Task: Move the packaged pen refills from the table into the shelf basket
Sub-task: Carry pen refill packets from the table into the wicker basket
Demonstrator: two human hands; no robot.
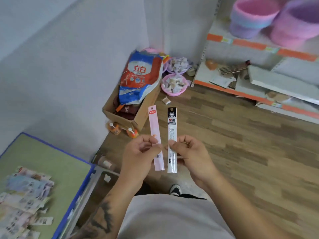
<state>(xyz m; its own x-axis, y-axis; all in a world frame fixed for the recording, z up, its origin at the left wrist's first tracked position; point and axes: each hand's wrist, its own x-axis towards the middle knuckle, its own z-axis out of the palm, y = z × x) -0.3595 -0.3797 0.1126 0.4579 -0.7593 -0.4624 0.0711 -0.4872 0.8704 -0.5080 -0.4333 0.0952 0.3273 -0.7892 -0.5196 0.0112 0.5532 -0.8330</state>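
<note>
Your left hand (140,152) pinches a slim pink refill pack (156,138); your right hand (188,150) pinches a white, black-topped refill pack (172,128), both upright.

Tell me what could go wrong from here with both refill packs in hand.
Each hand pinches one slim pack by its lower half: left hand the pink pack, right hand the white pack. Either could slip and fall to the wooden floor. The baskets sit high up; a one-handed drop could miss.
</note>
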